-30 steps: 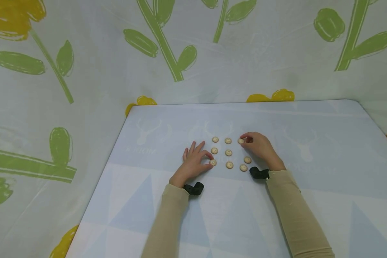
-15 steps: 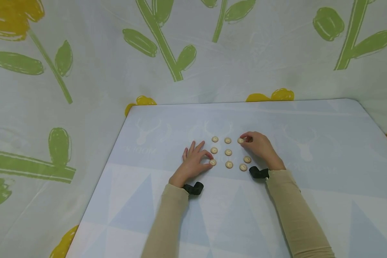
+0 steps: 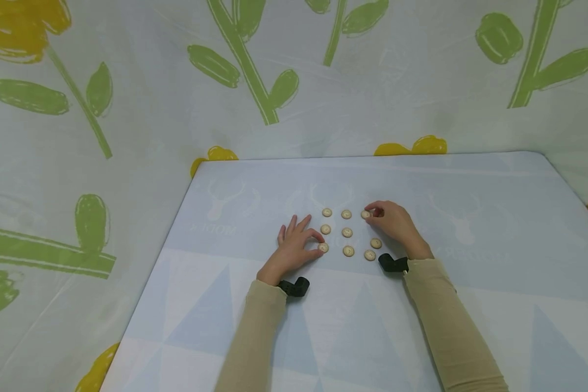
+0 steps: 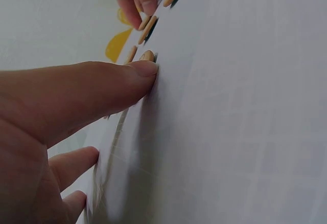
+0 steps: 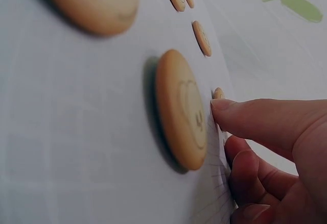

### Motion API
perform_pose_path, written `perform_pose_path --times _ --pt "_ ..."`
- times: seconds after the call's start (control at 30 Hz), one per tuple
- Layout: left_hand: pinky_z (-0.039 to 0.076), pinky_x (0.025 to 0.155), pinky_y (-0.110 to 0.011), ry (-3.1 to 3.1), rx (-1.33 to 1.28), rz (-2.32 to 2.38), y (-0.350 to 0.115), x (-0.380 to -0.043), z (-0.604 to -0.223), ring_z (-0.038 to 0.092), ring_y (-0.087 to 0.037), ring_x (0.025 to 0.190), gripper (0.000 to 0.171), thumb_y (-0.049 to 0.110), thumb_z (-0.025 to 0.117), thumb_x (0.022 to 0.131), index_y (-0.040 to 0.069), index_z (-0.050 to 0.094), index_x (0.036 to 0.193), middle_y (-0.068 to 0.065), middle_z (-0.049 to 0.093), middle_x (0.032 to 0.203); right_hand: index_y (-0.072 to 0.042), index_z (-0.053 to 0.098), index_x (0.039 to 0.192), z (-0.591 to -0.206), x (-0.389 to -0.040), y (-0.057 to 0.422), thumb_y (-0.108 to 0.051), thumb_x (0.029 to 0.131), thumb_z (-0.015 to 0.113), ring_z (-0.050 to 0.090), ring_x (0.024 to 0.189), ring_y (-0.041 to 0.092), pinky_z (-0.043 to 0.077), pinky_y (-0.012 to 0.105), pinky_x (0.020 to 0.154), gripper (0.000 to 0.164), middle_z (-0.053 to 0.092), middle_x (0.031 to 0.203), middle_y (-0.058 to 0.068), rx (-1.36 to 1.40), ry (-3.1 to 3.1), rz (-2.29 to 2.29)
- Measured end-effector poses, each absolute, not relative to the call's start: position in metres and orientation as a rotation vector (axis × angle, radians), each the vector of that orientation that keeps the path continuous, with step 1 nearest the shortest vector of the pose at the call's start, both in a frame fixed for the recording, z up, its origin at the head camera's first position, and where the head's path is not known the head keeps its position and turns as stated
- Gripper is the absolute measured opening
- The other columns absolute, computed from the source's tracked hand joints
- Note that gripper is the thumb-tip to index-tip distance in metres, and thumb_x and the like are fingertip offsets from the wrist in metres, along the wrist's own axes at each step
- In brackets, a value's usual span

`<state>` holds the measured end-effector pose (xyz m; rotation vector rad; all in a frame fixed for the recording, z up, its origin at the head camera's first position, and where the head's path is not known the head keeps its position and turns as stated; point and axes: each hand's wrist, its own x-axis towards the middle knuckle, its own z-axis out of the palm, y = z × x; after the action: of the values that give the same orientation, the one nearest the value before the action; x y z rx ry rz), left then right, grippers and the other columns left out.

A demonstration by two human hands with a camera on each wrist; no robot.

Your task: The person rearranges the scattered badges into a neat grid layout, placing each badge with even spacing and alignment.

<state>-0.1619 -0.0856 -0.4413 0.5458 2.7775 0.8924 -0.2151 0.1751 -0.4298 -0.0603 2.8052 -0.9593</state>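
Note:
Several round, light wooden discs lie flat on the table in rough rows. My left hand (image 3: 292,248) pinches the near-left disc (image 3: 323,247) between thumb and forefinger, its other fingers spread on the tabletop. At the far-right corner of the group, my right hand (image 3: 393,220) pinches another disc (image 3: 366,215) by its edge, the remaining fingers curled under. In the right wrist view a closer disc (image 5: 181,112) shows dark line markings on its face. The left thumb (image 4: 117,83) hides most of its disc in the left wrist view.
Between the hands lie a middle disc (image 3: 347,232) and two right-hand discs, one (image 3: 375,243) close above the other (image 3: 369,255). A pale blue and white patterned cloth covers the table (image 3: 372,337). Behind it hangs a curtain (image 3: 142,81) printed with leaves and yellow flowers.

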Motion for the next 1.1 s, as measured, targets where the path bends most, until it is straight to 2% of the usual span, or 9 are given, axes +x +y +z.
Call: perform_pose_path --times 1.1 --pt "-0.005 0.101 -0.051 2.782 0.534 0.871 -0.0834 -0.1608 -0.4386 -0.006 -0.028 0.134 0.016 0.034 0.065 0.079 0.028 0.059 0.092 -0.003 0.017 0.148 -0.012 0.059 0.107 -0.4315 -0.2155 0.1785 -0.021 0.085 0.060 0.045 0.083 0.023 0.037 0.035 0.070 0.024 0.052 0.089 0.008 -0.068 2.796 -0.976"
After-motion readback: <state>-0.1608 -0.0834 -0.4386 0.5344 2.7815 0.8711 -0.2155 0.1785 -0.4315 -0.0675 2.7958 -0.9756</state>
